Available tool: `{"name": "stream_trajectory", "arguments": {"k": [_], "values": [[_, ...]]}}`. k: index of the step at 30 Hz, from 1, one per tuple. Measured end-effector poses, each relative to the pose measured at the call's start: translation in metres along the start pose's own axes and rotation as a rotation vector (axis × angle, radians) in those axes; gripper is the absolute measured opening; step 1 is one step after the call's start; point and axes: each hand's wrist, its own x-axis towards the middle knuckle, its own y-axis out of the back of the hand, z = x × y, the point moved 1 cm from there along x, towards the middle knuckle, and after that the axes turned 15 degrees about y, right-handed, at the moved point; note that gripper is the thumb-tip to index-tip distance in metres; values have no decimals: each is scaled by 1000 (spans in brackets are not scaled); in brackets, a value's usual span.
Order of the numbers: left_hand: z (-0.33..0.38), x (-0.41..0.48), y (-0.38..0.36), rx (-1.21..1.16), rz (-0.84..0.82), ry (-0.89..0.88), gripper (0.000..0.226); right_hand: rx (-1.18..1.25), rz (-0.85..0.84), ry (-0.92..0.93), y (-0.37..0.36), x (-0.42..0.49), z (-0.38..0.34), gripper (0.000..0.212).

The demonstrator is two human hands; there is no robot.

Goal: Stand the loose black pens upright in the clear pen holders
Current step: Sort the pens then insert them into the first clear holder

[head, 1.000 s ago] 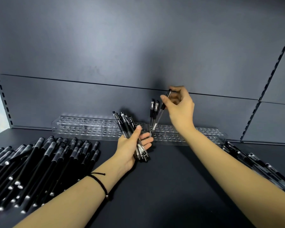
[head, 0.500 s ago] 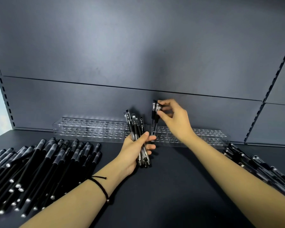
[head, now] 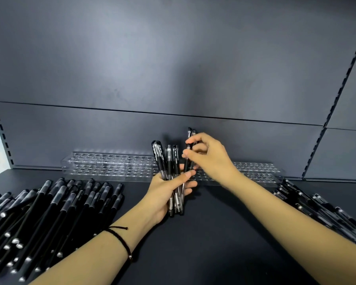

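The left hand (head: 162,194) is raised just off the shelf (head: 214,243), palm turned inward, with the forearm reaching in from the lower left. Its fingers and thumb are wrapped round a bundle of pens (head: 169,167), which is held nearly upright, caps up. The right hand (head: 212,159) is stretched forward from the lower right and hangs over the holders, its fingers loosely curled and close together. Thumb and forefinger tips are set against a dark pen (head: 186,163) at the bundle's right edge. Whether that pen is actually pinched cannot be told, since the hand is smeared by motion.

The clear pen holders (head: 111,165) are lined along the foot of the back panel (head: 173,68), and their middle stretch is covered by both hands. Of the standing pens (head: 190,132) only the tops are seen above the right thumb, so their count is uncertain. A pile of loose pens (head: 49,212) at the left is cut off by the frame, as is a second heap of pens (head: 317,208) at the right, which is blurred.

The holders are made of transparent plastic drilled with rows of round holes. The pens are slim, with black caps and clear barrels. Shelf and panel are seen as matte, dark grey metal. A thin black cord bracelet (head: 121,241) is worn on the left wrist
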Motion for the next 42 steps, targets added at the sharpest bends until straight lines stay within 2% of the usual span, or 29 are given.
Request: {"name": "stream_trajectory", "arguments": {"k": [3,6,8,13,16,22,27,32,36,38,42], "values": [[-1,2,0,11,2,-2,20,141,194,-24,13,13,1,23],[-1,4,1,41,28,1,19,163,441,36,37,30,6,19],[-1,4,1,53,54,12,19,105,507,74,51,38,14,17],[-2,10,3,77,111,13,24,-69,425,106,59,43,32,26],[-2,11,4,89,119,8,19,-63,396,112,52,44,36,33],[-1,11,4,64,99,38,15,-6,422,119,48,47,36,31],[-1,11,4,60,94,48,13,-81,205,124,38,42,41,16],[-1,11,7,41,64,67,34,-182,95,117,32,36,41,30],[-1,10,7,37,66,67,36,-289,-49,78,32,36,34,29],[-1,10,7,37,67,70,35,-259,-13,54,32,33,33,30],[1,7,5,26,61,65,26,-285,216,158,29,23,28,23]]}}
